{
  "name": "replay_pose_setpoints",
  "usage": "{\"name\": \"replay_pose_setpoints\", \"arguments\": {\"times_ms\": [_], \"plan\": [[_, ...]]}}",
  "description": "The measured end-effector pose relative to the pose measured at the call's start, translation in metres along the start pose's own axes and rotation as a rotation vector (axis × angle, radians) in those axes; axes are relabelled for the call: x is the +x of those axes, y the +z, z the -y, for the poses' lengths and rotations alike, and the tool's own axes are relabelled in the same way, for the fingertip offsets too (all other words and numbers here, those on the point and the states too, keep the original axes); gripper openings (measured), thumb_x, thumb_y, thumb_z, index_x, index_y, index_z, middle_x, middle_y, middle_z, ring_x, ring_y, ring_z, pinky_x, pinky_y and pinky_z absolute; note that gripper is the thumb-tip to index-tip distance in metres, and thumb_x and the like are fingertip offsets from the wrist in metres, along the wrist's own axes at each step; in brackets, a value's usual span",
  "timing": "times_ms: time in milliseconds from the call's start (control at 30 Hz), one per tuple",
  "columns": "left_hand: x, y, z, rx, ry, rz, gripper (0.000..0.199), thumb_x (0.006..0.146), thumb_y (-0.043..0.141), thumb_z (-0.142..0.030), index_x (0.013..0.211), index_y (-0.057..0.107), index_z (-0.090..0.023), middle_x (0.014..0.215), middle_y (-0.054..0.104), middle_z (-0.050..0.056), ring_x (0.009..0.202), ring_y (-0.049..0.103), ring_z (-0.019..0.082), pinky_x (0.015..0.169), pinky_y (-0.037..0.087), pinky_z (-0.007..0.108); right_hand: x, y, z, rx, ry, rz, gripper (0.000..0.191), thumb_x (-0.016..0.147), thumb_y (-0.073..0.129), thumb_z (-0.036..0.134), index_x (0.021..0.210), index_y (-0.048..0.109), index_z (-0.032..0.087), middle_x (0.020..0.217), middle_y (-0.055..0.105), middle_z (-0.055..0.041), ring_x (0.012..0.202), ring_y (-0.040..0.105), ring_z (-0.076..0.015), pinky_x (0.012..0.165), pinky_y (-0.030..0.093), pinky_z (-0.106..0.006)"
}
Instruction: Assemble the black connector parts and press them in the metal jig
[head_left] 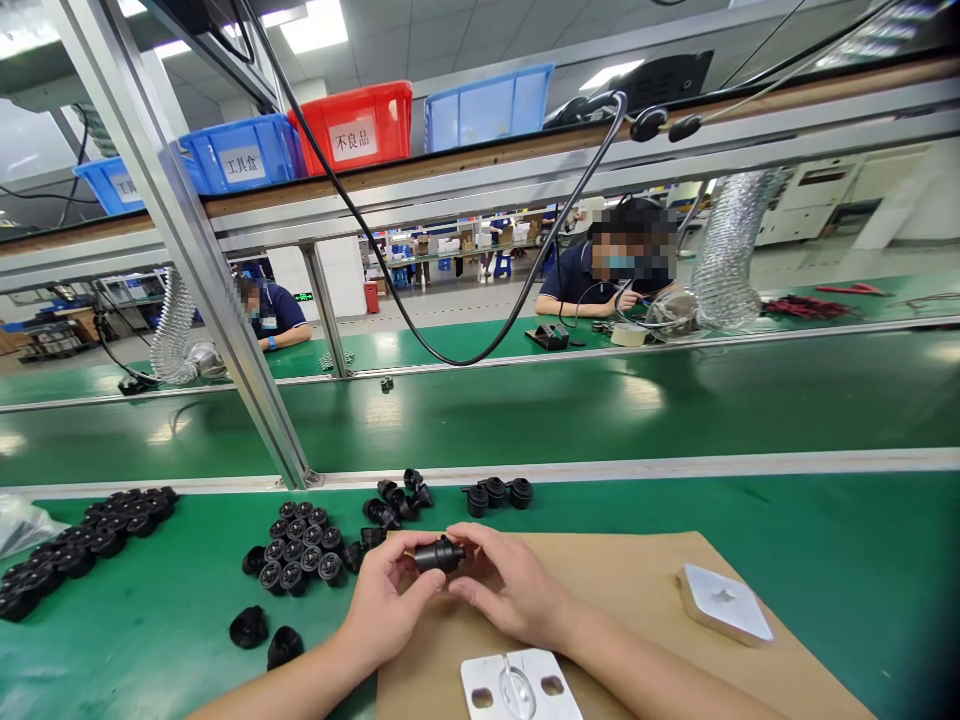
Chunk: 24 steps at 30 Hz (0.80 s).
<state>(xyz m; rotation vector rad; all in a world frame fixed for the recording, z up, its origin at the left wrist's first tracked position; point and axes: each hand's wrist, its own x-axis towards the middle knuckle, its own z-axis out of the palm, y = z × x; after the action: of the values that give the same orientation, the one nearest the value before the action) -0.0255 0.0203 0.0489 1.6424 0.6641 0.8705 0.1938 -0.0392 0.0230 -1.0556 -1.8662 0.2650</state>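
While the left hand grips the left end of a black cylindrical part between thumb and fingers, the right hand is curled with its fingertips at the part's other end. Both hands hold the part above the left half of a brown board, near its far edge. On the board's near edge lies a slotted plate, and on the board's right side rests a white block with a small star-shaped recess.

Left of the board, two loose black parts lie on the green table, with a cluster of round black parts beyond them. Well to the board's left are long rows of black parts, beside a clear bag. Just past the board's far left corner sit jumbled small parts and, to their right, three capped parts.

Farther beyond the board, a metal post rises in front of a green strip. Across it sit two people in dark shirts, one to the far left, one near a silvery duct. Blue and red bins stand on the overhead shelf.
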Motion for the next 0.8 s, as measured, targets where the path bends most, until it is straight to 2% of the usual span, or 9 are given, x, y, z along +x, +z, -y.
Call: {"name": "replay_pose_setpoints", "arguments": {"times_ms": [67, 133, 233, 367, 433, 533, 600, 700, 800], "plan": [[0.000, 0.000, 0.001, -0.038, -0.028, 0.006, 0.032, 0.088, 0.081, -0.028, 0.119, 0.077, -0.020, 0.121, 0.080, 0.012, 0.113, 0.076, 0.030, 0.103, 0.060, 0.042, -0.001, 0.000, -0.003, -0.013, -0.074, 0.009, 0.034, 0.100, 0.062, 0.022, 0.135, 0.057, 0.023, 0.121, 0.072, -0.0132, 0.098, 0.070, -0.0237, 0.081, 0.059, -0.035], [0.001, 0.000, 0.002, -0.027, -0.024, 0.022, 0.032, 0.087, 0.082, -0.026, 0.118, 0.079, -0.020, 0.121, 0.081, 0.012, 0.112, 0.075, 0.031, 0.102, 0.061, 0.042, 0.000, -0.001, -0.004, -0.052, -0.118, 0.027, 0.027, 0.102, 0.058, 0.019, 0.129, 0.061, 0.023, 0.114, 0.074, -0.0119, 0.096, 0.069, -0.0245, 0.080, 0.057, -0.036], [0.001, 0.000, 0.000, 0.063, 0.016, 0.023, 0.029, 0.085, 0.081, -0.022, 0.114, 0.081, -0.021, 0.116, 0.083, 0.011, 0.109, 0.076, 0.031, 0.100, 0.061, 0.042, 0.002, -0.004, 0.001, -0.043, 0.000, 0.059, 0.025, 0.102, 0.061, 0.025, 0.127, 0.064, 0.025, 0.101, 0.076, -0.0077, 0.086, 0.067, -0.0233, 0.075, 0.054, -0.035], [0.000, -0.001, -0.005, 0.156, 0.054, 0.016, 0.030, 0.086, 0.081, -0.020, 0.115, 0.081, -0.023, 0.117, 0.084, 0.009, 0.108, 0.077, 0.031, 0.100, 0.061, 0.042, 0.004, -0.007, 0.009, -0.013, 0.077, 0.102, 0.031, 0.099, 0.066, 0.032, 0.129, 0.065, 0.024, 0.101, 0.075, -0.0082, 0.086, 0.067, -0.0237, 0.077, 0.053, -0.034], [-0.001, -0.001, -0.005, 0.223, 0.082, 0.015, 0.031, 0.083, 0.083, -0.019, 0.113, 0.082, -0.024, 0.112, 0.085, 0.008, 0.104, 0.078, 0.030, 0.097, 0.062, 0.042, 0.004, -0.006, 0.011, -0.018, 0.103, 0.100, 0.018, 0.100, 0.064, 0.037, 0.107, 0.071, 0.022, 0.084, 0.071, -0.0052, 0.074, 0.062, -0.0213, 0.068, 0.049, -0.032], [-0.002, -0.001, -0.003, 0.288, 0.132, 0.001, 0.037, 0.081, 0.084, -0.016, 0.116, 0.082, -0.028, 0.113, 0.085, 0.007, 0.105, 0.078, 0.030, 0.100, 0.060, 0.043, 0.004, -0.001, 0.012, 0.065, 0.252, 0.094, 0.040, 0.105, 0.055, 0.044, 0.073, 0.061, 0.022, 0.063, 0.060, 0.0001, 0.058, 0.051, -0.0161, 0.056, 0.037, -0.029], [-0.002, -0.001, -0.001, 0.229, 0.115, -0.023, 0.045, 0.084, 0.083, -0.020, 0.128, 0.077, -0.028, 0.124, 0.082, 0.008, 0.110, 0.077, 0.030, 0.103, 0.060, 0.042, 0.004, 0.001, 0.012, 0.171, 0.354, 0.080, 0.042, 0.106, 0.053, 0.049, 0.074, 0.059, 0.021, 0.065, 0.061, 0.0006, 0.058, 0.051, -0.0150, 0.055, 0.036, -0.027], [-0.002, -0.003, -0.001, 0.131, 0.063, -0.040, 0.037, 0.097, 0.072, -0.033, 0.133, 0.074, -0.025, 0.124, 0.081, 0.011, 0.105, 0.077, 0.028, 0.094, 0.063, 0.039, 0.003, 0.003, 0.011, 0.241, 0.406, 0.063, 0.038, 0.103, 0.057, 0.052, 0.084, 0.062, 0.020, 0.073, 0.064, 0.0001, 0.062, 0.052, -0.0146, 0.057, 0.038, -0.027], [-0.002, -0.004, -0.003, 0.209, 0.177, -0.014, 0.032, 0.100, 0.067, -0.035, 0.129, 0.077, -0.024, 0.125, 0.078, 0.013, 0.114, 0.072, 0.030, 0.102, 0.058, 0.043, 0.002, 0.002, 0.007, 0.210, 0.395, 0.055, 0.032, 0.100, 0.063, 0.050, 0.088, 0.066, 0.020, 0.071, 0.060, 0.0013, 0.060, 0.048, -0.0134, 0.056, 0.036, -0.027]]}}
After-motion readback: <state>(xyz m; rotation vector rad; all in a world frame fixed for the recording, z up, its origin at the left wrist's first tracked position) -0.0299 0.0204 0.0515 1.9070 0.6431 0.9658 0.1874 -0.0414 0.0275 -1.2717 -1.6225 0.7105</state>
